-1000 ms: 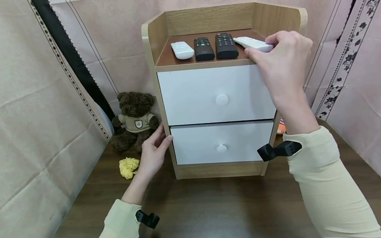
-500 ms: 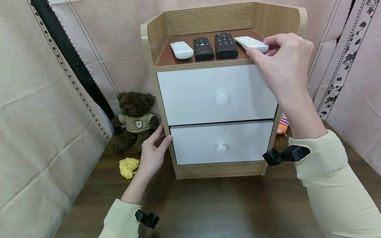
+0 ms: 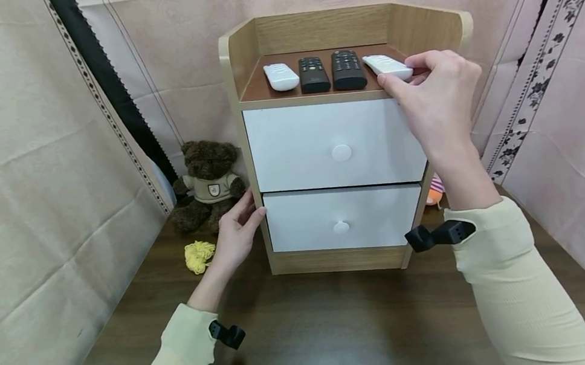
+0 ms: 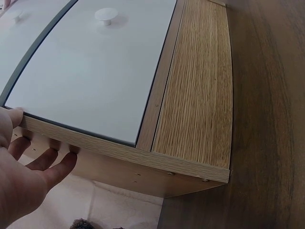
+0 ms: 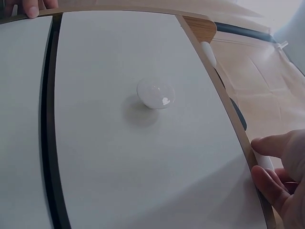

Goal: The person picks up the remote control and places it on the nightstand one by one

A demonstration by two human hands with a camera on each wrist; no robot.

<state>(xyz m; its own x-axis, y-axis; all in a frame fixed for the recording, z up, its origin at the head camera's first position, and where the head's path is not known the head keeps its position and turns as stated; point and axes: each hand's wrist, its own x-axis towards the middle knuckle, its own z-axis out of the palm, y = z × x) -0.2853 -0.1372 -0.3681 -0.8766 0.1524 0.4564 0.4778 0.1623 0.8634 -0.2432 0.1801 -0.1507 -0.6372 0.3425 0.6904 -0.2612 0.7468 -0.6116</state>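
Note:
My right hand (image 3: 437,91) pinches the near end of a white remote control (image 3: 386,65) between thumb and fingers, at the right of the cabinet's top. This remote lies slightly slanted beside a large black remote (image 3: 347,71). Farther left in the row are a smaller black remote (image 3: 313,75) and another white remote (image 3: 281,77). My left hand (image 3: 235,232) rests against the left side of the small wooden cabinet (image 3: 335,260). In the left wrist view its thumb (image 4: 15,116) touches the front edge, while the extended fingers press on the side panel.
Both white drawers, upper (image 3: 293,146) and lower (image 3: 302,218), are closed, each with a round knob. Left of the cabinet sit a brown teddy bear (image 3: 210,183) and a yellow yarn bundle (image 3: 199,256). An orange-and-striped item (image 3: 435,190) shows partly at the right. Cloth hangs around.
The white remote's near end has swung a little left, so it points more nearly along the others. My right hand shifted slightly with it. My left hand stays on the cabinet's side.

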